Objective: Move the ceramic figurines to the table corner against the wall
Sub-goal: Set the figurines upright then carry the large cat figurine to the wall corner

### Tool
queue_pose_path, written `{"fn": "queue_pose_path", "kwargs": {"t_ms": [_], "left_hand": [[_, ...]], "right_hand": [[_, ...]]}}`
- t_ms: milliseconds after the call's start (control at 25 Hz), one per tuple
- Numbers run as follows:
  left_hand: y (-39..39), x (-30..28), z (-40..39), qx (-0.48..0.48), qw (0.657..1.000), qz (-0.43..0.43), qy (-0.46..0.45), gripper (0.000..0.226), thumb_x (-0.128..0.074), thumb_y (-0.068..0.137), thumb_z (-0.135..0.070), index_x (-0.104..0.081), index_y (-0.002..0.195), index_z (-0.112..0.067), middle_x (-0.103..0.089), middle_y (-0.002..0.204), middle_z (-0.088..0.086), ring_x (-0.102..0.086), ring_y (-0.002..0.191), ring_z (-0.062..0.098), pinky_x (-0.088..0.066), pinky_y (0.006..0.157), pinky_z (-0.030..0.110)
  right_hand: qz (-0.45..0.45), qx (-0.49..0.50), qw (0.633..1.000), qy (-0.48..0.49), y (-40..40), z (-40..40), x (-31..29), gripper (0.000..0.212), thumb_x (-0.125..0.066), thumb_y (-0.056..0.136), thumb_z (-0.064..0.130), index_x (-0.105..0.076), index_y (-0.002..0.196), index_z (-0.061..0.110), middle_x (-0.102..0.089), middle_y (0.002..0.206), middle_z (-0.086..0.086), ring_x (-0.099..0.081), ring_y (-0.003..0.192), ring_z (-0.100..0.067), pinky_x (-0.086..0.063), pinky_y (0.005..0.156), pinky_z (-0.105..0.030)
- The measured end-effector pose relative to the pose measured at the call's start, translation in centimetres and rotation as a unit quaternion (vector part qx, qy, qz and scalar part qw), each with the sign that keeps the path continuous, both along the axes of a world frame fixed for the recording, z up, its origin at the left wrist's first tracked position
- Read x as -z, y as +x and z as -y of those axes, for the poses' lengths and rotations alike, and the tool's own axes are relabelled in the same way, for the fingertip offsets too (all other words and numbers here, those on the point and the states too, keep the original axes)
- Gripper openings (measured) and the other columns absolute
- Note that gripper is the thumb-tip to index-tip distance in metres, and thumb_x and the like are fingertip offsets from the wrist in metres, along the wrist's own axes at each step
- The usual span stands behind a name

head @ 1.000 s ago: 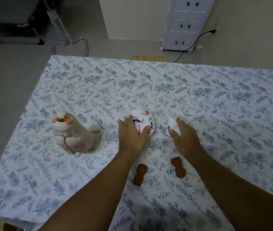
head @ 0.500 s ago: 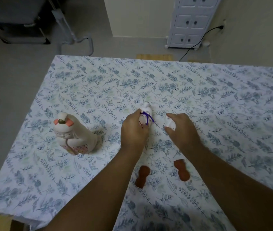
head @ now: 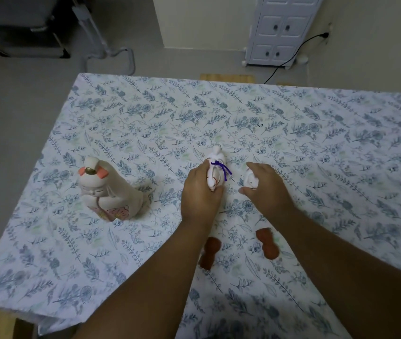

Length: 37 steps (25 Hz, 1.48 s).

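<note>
My left hand (head: 200, 192) is closed around a white ceramic figurine with a purple cord (head: 216, 167), near the middle of the table. Beside it, my right hand (head: 265, 189) grips a smaller white figurine (head: 250, 179), mostly hidden by the fingers. A larger cream doll figurine with orange hair pieces (head: 107, 192) stands untouched to the left. Two small brown gourd-shaped figurines, one (head: 209, 253) under my left forearm and one (head: 268, 243) by my right forearm, lie on the cloth.
The table carries a blue floral cloth (head: 317, 133); its left edge drops to a grey floor. A wall runs along the far right side. Beyond the far edge stand a white cabinet (head: 282, 28) with a black cable (head: 290, 57) and a metal chair frame (head: 111, 45).
Both hands have closed on their figurines. The left one has turned the purple-corded figurine from lying flat to upright on end.
</note>
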<state>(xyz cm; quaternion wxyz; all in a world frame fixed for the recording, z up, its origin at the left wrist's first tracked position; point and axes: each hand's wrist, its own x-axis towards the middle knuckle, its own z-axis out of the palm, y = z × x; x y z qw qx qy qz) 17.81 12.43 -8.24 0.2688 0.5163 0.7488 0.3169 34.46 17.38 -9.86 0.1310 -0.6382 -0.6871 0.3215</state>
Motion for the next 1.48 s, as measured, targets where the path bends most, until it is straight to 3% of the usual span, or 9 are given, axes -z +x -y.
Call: {"fn": "queue_pose_path", "kwargs": {"t_ms": [160, 280, 520, 680, 920, 1080, 1200, 1360, 1480], "left_hand": [[-0.5, -0.4, 1.9, -0.021, 0.996, 0.081, -0.031, 0.093, -0.086, 0.076, -0.033, -0.033, 0.152, -0.024, -0.055, 0.136, -0.008, -0.052, 0.124, 0.010, -0.047, 0.100, 0.032], [-0.9, 0.1, 6.3, -0.004, 0.999, 0.037, -0.032, 0.074, -0.078, 0.081, -0.043, -0.042, 0.144, -0.026, -0.054, 0.130, -0.007, -0.052, 0.121, 0.012, -0.046, 0.097, 0.031], [-0.4, 1.9, 13.4, 0.062, 0.990, -0.003, -0.125, 0.045, -0.068, 0.088, -0.042, -0.063, 0.127, -0.019, -0.054, 0.114, 0.000, -0.051, 0.111, 0.015, -0.043, 0.093, 0.026], [0.3, 2.0, 13.9, 0.074, 0.991, 0.025, -0.110, 0.018, -0.070, 0.087, -0.031, -0.071, 0.104, -0.024, -0.064, 0.103, -0.005, -0.058, 0.098, 0.010, -0.053, 0.087, 0.035], [1.7, 1.0, 13.1, 0.019, 0.993, 0.080, -0.084, 0.029, -0.077, 0.079, -0.023, -0.058, 0.097, -0.037, -0.069, 0.087, -0.020, -0.065, 0.080, -0.005, -0.052, 0.066, 0.014], [2.7, 0.9, 11.6, 0.049, 0.995, 0.077, -0.044, 0.055, -0.084, 0.077, -0.015, -0.061, 0.125, -0.026, -0.059, 0.104, -0.010, -0.061, 0.093, 0.004, -0.052, 0.083, 0.022], [3.3, 1.2, 11.3, 0.056, 0.996, 0.069, -0.031, 0.042, -0.086, 0.074, -0.013, -0.065, 0.109, -0.023, -0.054, 0.104, -0.008, -0.060, 0.095, 0.009, -0.054, 0.085, 0.028], [3.1, 2.1, 12.1, 0.050, 0.995, 0.077, -0.048, 0.041, -0.080, 0.077, -0.007, -0.051, 0.089, -0.034, -0.062, 0.081, -0.006, -0.061, 0.078, 0.011, -0.054, 0.064, 0.025], [2.9, 2.4, 12.2, 0.056, 0.995, 0.065, -0.056, 0.038, -0.081, 0.075, -0.006, -0.056, 0.088, -0.031, -0.064, 0.079, -0.006, -0.060, 0.077, 0.010, -0.050, 0.060, 0.018]], "right_hand": [[-0.097, 0.056, 0.993, 0.029, 0.8, 2.1, -0.8, 0.080, -0.087, 0.079, 0.021, -0.047, 0.147, 0.014, -0.047, 0.150, -0.010, -0.044, 0.140, -0.025, -0.044, 0.110, -0.040], [-0.092, 0.102, 0.986, 0.095, 2.3, 6.0, -0.9, 0.056, -0.081, 0.082, 0.031, -0.055, 0.132, 0.023, -0.052, 0.130, -0.002, -0.052, 0.123, -0.022, -0.050, 0.093, -0.035], [-0.026, 0.118, 0.992, -0.034, 4.7, 13.7, 1.0, 0.062, -0.083, 0.074, 0.046, -0.050, 0.124, 0.030, -0.050, 0.112, 0.003, -0.054, 0.105, -0.017, -0.052, 0.079, -0.036], [-0.062, 0.125, 0.988, -0.065, 5.0, 14.9, 0.8, 0.053, -0.084, 0.076, 0.034, -0.052, 0.118, 0.032, -0.060, 0.100, 0.006, -0.067, 0.093, -0.019, -0.060, 0.078, -0.041], [-0.127, 0.070, 0.989, 0.002, 4.9, 14.3, -0.7, 0.056, -0.085, 0.076, 0.012, -0.059, 0.119, 0.037, -0.058, 0.105, 0.013, -0.060, 0.105, -0.008, -0.051, 0.083, -0.021], [-0.128, 0.019, 0.991, 0.032, 4.5, 14.0, -1.1, 0.058, -0.077, 0.081, -0.001, -0.061, 0.129, 0.026, -0.060, 0.109, 0.007, -0.059, 0.110, -0.009, -0.050, 0.092, -0.023], [-0.094, -0.016, 0.995, 0.036, 4.0, 14.2, -0.8, 0.053, -0.075, 0.082, 0.000, -0.062, 0.130, 0.020, -0.066, 0.103, 0.003, -0.059, 0.103, -0.007, -0.041, 0.086, -0.010], [-0.075, -0.029, 0.996, 0.046, 3.2, 14.1, -0.1, 0.034, -0.074, 0.085, 0.002, -0.067, 0.116, 0.014, -0.071, 0.094, -0.005, -0.066, 0.090, -0.021, -0.056, 0.077, -0.030], [-0.076, -0.011, 0.997, 0.030, 3.0, 13.9, 0.7, 0.022, -0.076, 0.083, 0.000, -0.067, 0.097, 0.015, -0.071, 0.087, -0.004, -0.068, 0.081, -0.019, -0.056, 0.069, -0.025]]}}
